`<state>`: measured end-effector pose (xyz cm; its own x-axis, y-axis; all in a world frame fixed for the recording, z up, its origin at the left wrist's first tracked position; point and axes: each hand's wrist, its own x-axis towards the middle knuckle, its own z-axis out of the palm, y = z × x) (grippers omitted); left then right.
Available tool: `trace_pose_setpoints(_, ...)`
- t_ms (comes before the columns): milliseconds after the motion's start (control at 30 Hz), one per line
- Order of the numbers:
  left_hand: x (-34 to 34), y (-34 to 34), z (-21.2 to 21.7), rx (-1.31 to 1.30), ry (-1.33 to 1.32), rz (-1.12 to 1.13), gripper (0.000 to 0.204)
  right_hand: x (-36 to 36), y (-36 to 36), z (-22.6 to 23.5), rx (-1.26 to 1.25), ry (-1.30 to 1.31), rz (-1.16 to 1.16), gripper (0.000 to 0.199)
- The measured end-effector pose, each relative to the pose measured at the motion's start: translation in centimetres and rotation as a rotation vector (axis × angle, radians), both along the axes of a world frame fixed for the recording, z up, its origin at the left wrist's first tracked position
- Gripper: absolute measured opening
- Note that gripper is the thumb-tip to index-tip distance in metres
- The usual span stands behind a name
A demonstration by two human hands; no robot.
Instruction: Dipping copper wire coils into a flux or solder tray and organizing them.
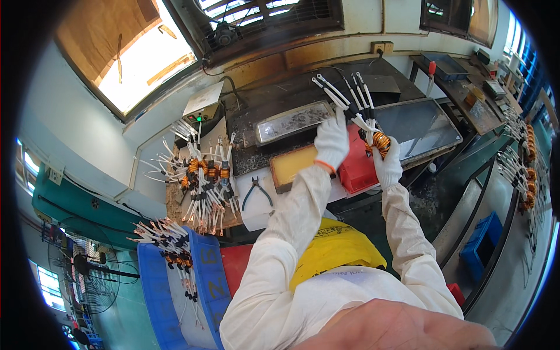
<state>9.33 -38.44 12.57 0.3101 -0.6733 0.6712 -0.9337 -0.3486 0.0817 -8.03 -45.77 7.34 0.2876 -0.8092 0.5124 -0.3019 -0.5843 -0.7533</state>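
Note:
My right hand (388,165), in a white glove, is closed around a ring-shaped coil (380,142) wound with copper-coloured wire. Its long white leads (353,93) fan upward, with black sleeves and metal lugs at their ends. Also gloved, my left hand (331,143) reaches up beside the coil, an orange band at its wrist. Its fingers are pressed together, and the fingertips meet the black-sleeved part of the leads; whether they grip one is hidden. Below the coil is a red bin (357,166). A rectangular trough of silvery metal (293,123) lies beyond my left hand.
Left of my hands are a yellow-filled tray (296,166), blue-handled pliers (255,194) and a heap of coils (201,169). A control box (203,105) shows a green light. At right lies a grey tray (417,131). A blue bin (207,274) with coils stands lower left.

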Motion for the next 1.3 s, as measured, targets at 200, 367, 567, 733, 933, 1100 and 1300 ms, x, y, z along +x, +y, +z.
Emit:
trace_pose_setpoints(200, -8.9, 5.1, -8.4, 0.071, 0.139, -0.351, 0.060, 0.1, -0.1, -0.7, -0.012, 0.010, -0.047, 0.052)
trace_pose_setpoints(367, -10.3, 6.4, -9.3, 0.100, 0.100, -0.306, 0.067, -0.5, 0.0, -1.4, 0.056, -0.020, -0.062, 0.053)
trace_pose_setpoints(567, -10.4, 6.2, -10.3, 0.152, 0.034, -0.255, 0.069, -0.4, 0.4, -2.5, -0.040, -0.065, -0.078, 0.049)
trace_pose_setpoints(733, -10.4, 5.9, -10.2, 0.163, 0.024, -0.243, 0.067, -0.5, 0.5, -3.1, -0.008, -0.132, -0.056, 0.049)
trace_pose_setpoints(933, -10.3, 6.1, -9.2, 0.173, 0.031, -0.285, 0.054, -3.0, -1.9, -2.7, 0.232, -0.433, 0.096, 0.049)
trace_pose_setpoints(1100, -10.5, 6.2, -9.7, 0.259, 0.055, -0.276, 0.060, -9.7, -4.5, -0.6, 0.529, -0.662, 0.134, 0.047)
trace_pose_setpoints(1300, -10.3, 6.5, -9.7, 0.254, 0.028, -0.289, 0.065, -17.7, -6.7, 2.5, 0.600, -0.986, 0.254, 0.055)
